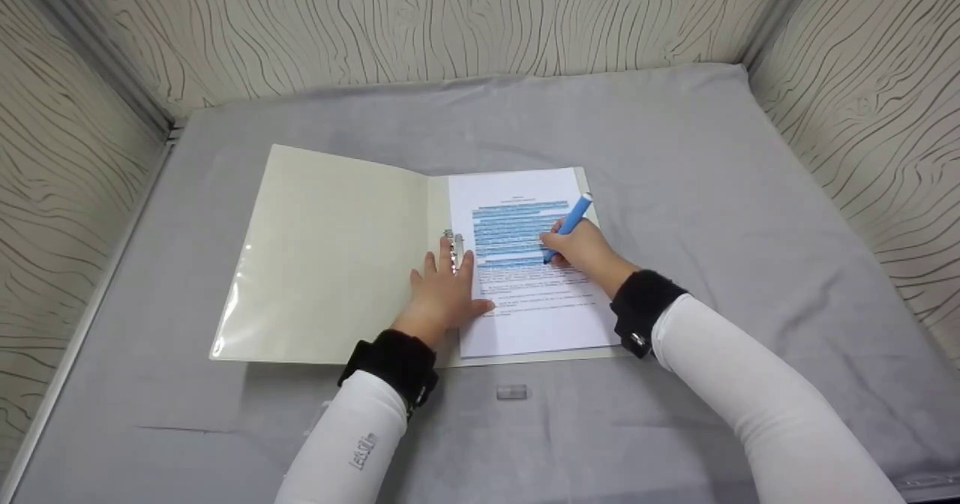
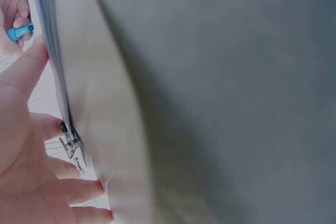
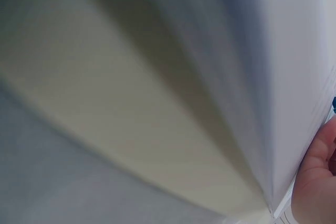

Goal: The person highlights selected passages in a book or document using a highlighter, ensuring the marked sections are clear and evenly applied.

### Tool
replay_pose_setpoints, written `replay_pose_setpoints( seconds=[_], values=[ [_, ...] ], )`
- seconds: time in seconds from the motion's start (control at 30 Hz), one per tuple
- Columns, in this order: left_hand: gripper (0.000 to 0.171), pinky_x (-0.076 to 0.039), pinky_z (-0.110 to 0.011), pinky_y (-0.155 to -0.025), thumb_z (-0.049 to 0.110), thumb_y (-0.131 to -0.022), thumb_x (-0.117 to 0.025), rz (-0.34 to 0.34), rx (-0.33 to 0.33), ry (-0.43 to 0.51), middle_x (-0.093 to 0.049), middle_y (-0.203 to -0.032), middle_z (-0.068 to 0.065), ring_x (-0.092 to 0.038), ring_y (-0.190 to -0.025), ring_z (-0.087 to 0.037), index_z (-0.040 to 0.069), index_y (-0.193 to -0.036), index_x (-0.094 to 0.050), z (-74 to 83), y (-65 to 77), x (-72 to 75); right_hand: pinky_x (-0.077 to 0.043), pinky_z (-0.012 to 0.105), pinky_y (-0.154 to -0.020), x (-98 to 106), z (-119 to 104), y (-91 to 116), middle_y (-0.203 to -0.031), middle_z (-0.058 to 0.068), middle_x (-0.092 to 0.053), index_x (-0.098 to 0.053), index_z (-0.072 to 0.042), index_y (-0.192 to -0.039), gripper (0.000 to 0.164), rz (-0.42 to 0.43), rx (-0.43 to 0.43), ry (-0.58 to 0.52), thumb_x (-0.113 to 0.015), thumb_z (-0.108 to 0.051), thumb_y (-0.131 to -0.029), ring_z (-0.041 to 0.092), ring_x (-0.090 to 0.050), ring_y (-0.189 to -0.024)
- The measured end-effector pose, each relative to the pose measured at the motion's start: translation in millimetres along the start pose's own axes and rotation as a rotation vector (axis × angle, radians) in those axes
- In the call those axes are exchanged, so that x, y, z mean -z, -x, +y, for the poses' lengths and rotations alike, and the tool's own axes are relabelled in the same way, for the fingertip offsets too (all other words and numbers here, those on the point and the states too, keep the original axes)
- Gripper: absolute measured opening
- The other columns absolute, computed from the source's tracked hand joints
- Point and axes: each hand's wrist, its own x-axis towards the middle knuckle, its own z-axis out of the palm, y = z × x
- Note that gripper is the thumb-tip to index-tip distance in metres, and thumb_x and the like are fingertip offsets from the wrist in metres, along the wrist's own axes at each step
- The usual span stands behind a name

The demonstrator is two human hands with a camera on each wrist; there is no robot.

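On the white left sleeve I make out lettering like "Let'sSlim"; the page, blue-streaked above, carries print too small to read. The right hand pinches a blue marker, tip near the page's centre, butt towards one o'clock. At eight o'clock the left hand lies spread wide, thumb on the page, by the open folder's metal clip.
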Motion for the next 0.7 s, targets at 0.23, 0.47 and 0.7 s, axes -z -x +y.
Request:
replay_pose_setpoints(
  seconds=[0.23,0.47,0.7],
  values=[
    [0.089,-0.02,-0.059,-0.104,0.058,-0.083,-0.057,-0.004,-0.007,-0.024,0.001,-0.154,-0.02,-0.011,-0.137,-0.044,0.016,-0.15,-0.019,0.6,0.7,0.5,-0.045,0.02,-0.053,1.4,0.1,0.2,-0.069,0.003,-0.05,-0.049,-0.005,-0.081,0.019,-0.001,-0.001,-0.002,-0.06,-0.019,-0.088,0.009,-0.052,-0.054],
    [0.088,-0.02,-0.059,-0.104,0.058,-0.083,-0.058,-0.011,-0.005,-0.022,0.001,-0.154,-0.02,-0.011,-0.137,-0.044,0.015,-0.15,-0.019,1.2,1.3,1.9,-0.044,0.02,-0.052,3.3,1.5,-0.7,-0.066,0.002,-0.05,-0.05,-0.005,-0.081,0.019,0.003,0.003,0.022,-0.06,-0.019,-0.089,0.009,-0.052,-0.054],
    [0.089,-0.019,-0.058,-0.105,0.059,-0.083,-0.056,-0.021,-0.006,-0.019,0.003,-0.154,-0.02,-0.01,-0.138,-0.043,0.016,-0.15,-0.018,0.6,0.3,1.1,-0.044,0.02,-0.052,4.5,2.7,-0.3,-0.07,0.003,-0.052,-0.05,-0.004,-0.085,0.019,0.002,-0.009,0.025,-0.06,-0.02,-0.089,0.009,-0.052,-0.055]
  ],
)
